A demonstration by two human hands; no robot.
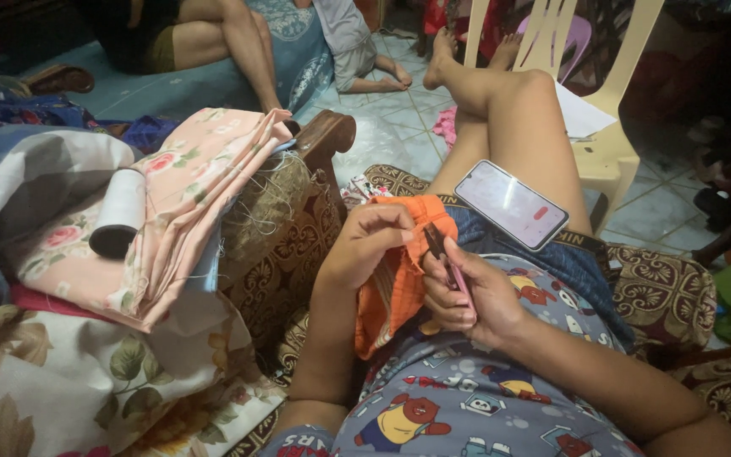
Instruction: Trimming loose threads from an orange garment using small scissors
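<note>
From the head camera, looking down: the left hand (370, 241) is curled, fingertips pinching the top edge of an orange cloth (391, 288), a soft, ribbed-looking fabric that bunches and hangs down between the two hands onto the lap. Just to the right of those fingers, the right hand (467, 296) is closed around a slim pink-handled tool (448, 262); thumb and forefinger press together on its stem, and its dark tip sits right at the cloth's edge, close against the left fingertips. What sort of tool it is cannot be told for certain.

Beyond the right hand's knuckles, a flat, glossy smartphone (511, 204) lies on the thigh, rounded corners, pale screen lit. Below both wrists spreads a blue-grey shirt (467, 398) printed with cartoon bears.

Well off to the left of the left hand, a white spool of thread (120, 211), cylindrical with a dark end, rests on folded pink floral fabric (188, 203), loose threads trailing from its frayed edge. That pile lies over a carved wooden armrest (323, 135) with patterned brown upholstery. Farther out past the fingertips, a cream plastic chair (602, 127) stands on the tiled floor (399, 118).
</note>
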